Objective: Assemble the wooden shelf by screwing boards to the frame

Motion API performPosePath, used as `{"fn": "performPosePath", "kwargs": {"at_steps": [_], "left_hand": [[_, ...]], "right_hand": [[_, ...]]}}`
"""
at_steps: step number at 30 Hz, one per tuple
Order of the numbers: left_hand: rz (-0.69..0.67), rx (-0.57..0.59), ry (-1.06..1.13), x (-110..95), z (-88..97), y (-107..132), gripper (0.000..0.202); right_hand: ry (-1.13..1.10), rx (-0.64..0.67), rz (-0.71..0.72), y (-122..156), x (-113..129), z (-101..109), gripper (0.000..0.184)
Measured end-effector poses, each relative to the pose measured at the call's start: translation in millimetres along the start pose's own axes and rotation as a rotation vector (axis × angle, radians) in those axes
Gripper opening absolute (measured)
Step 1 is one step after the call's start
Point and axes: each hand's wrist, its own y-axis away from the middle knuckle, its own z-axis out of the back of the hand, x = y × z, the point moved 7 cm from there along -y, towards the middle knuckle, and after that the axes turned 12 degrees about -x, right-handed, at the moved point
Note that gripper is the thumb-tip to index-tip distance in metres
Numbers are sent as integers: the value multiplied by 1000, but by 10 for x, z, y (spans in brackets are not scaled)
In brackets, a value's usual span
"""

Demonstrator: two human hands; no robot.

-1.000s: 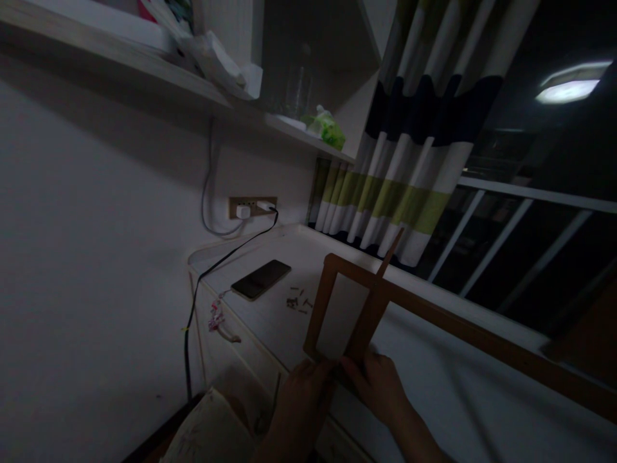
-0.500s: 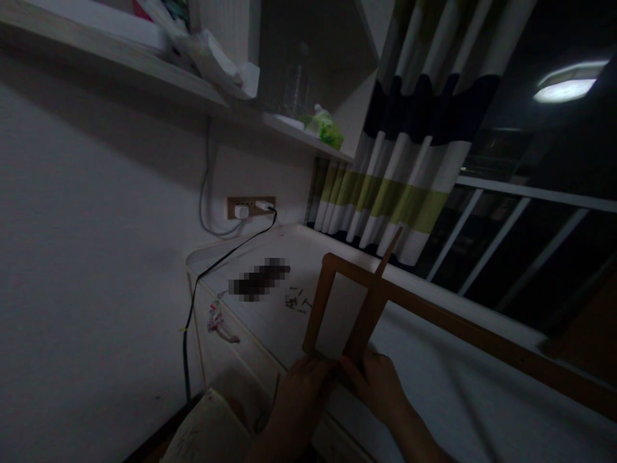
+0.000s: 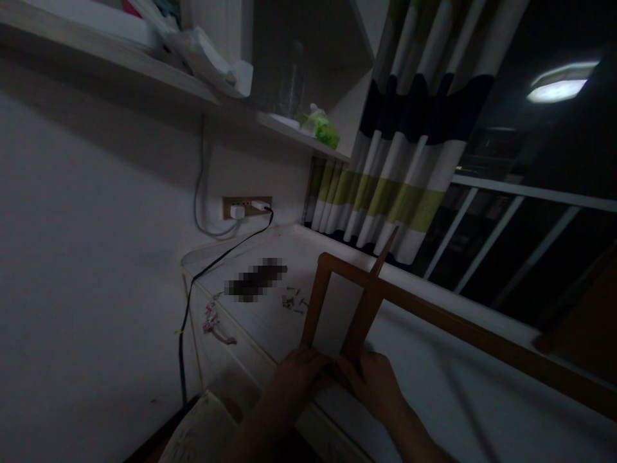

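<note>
A brown wooden frame (image 3: 371, 302) stands on the white tabletop (image 3: 414, 386), with a long rail running off to the right and a thin piece jutting up at its back. At the near lower corner of its rectangular end, my left hand (image 3: 301, 370) is closed around the wood. Close beside it, my right hand (image 3: 371, 379) grips the foot of the neighbouring upright, thumb toward the left hand. The fingertips of both are partly hidden in the dark. Several small screws (image 3: 293, 301) lie loose to the left of the frame.
A blurred-out dark object (image 3: 255, 280) lies left of the screws. A black cable (image 3: 212, 263) runs from the wall socket (image 3: 247, 206) over the table's left edge. A shelf (image 3: 299, 128) overhangs the back; a striped curtain (image 3: 400, 180) hangs behind the frame. A drawer handle (image 3: 224, 337) carries a trinket.
The whole view has shifted slightly. My left hand has moved a little left and up along the frame's lower corner; my right hand keeps its hold. The frame stays standing.
</note>
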Motion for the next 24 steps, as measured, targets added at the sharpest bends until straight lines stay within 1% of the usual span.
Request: {"fn": "performPosePath", "kwargs": {"at_steps": [4,7,9,12,16,20,24], "left_hand": [[-80,4,-29,-38,20,-24,18],[-107,3,-108,-63,17,-30,17],[-106,-2,-148,-68,13,-34,18],[-100,16,-141,-71,3,-32,21],[-97,60,-95,-75,15,-17,18],[-89,47,-53,-63,32,-6,17],[-93,40,-87,-53,18,12,16]], "right_hand": [[-1,-3,8,0,-2,-5,35],[18,-9,7,-4,1,0,35],[16,-7,12,-8,16,10,35],[32,-2,17,-13,38,30,35],[143,-12,74,-4,70,35,38],[257,-4,164,28,100,-16,42],[306,-18,164,54,110,-4,42]]}}
